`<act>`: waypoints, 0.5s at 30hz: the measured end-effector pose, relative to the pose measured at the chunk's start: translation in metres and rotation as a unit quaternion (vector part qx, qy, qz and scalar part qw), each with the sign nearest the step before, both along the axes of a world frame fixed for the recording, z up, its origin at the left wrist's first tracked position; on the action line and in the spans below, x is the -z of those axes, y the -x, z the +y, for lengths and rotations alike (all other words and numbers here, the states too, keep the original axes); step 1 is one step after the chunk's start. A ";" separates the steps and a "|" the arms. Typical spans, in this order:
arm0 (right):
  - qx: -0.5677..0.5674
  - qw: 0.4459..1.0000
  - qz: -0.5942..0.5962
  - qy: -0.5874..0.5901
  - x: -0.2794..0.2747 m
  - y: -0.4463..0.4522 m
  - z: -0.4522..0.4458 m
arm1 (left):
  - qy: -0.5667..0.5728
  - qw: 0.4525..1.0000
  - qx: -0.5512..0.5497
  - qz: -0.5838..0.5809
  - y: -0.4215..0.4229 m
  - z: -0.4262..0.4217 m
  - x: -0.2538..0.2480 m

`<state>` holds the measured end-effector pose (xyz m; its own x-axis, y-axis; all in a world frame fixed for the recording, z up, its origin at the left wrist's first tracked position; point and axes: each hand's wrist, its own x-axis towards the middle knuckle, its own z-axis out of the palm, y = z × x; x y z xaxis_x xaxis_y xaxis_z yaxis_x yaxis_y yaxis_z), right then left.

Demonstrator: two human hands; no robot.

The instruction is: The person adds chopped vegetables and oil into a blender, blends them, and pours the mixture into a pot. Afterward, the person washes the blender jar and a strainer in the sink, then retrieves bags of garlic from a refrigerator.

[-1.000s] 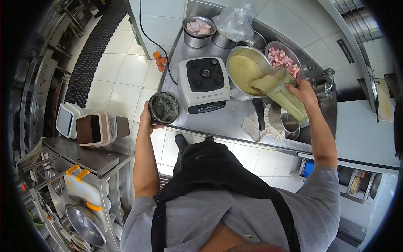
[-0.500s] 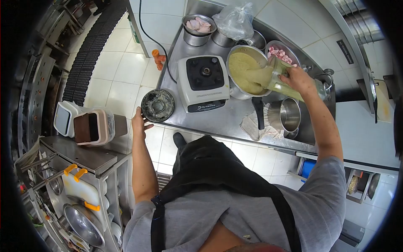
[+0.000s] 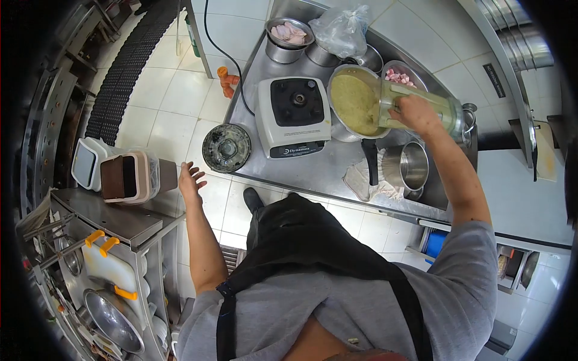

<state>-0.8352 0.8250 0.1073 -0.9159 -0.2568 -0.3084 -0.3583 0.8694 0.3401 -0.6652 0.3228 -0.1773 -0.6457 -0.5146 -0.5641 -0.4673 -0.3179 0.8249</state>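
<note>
My right hand (image 3: 416, 113) grips a clear blender jar (image 3: 444, 109), tipped over with its mouth at a long-handled pot (image 3: 370, 159). Thick green liquid (image 3: 354, 99) fills much of the pot, and a green film coats the jar's inside. My left hand (image 3: 190, 180) hangs beside the counter's left end, fingers spread, holding nothing. Close to it, a round dark blender lid (image 3: 226, 148) smeared with residue rests on the counter corner. Between the lid and the pot stands the white blender base (image 3: 295, 132), its jar seat bare.
Behind the pot, a bowl of diced pink meat (image 3: 400, 77) is partly covered by the jar. Pale meat pieces (image 3: 289, 33) and a plastic bag (image 3: 340, 30) sit farther back. An empty steel pot (image 3: 415, 167) and cloth (image 3: 361, 180) lie right. Bins (image 3: 135, 174) stand left.
My left hand has come away from the blender lid, moving down and left. The jar has tipped further, its mouth now lower at the pot; the pouring stream has shrunk.
</note>
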 end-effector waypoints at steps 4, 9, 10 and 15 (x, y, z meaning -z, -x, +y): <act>0.055 0.998 0.021 0.034 0.014 -0.002 0.025 | 0.033 0.999 -0.001 -0.017 -0.031 -0.012 0.033; 0.038 0.996 -0.005 0.077 0.019 -0.011 0.031 | 0.038 0.991 0.027 -0.124 -0.094 -0.030 0.114; 0.050 0.996 -0.010 0.077 0.023 -0.016 0.032 | 0.016 0.987 0.033 -0.154 -0.115 -0.034 0.139; -0.119 0.992 0.045 0.027 0.022 -0.014 0.025 | -0.038 0.923 0.119 -0.363 -0.202 -0.029 0.192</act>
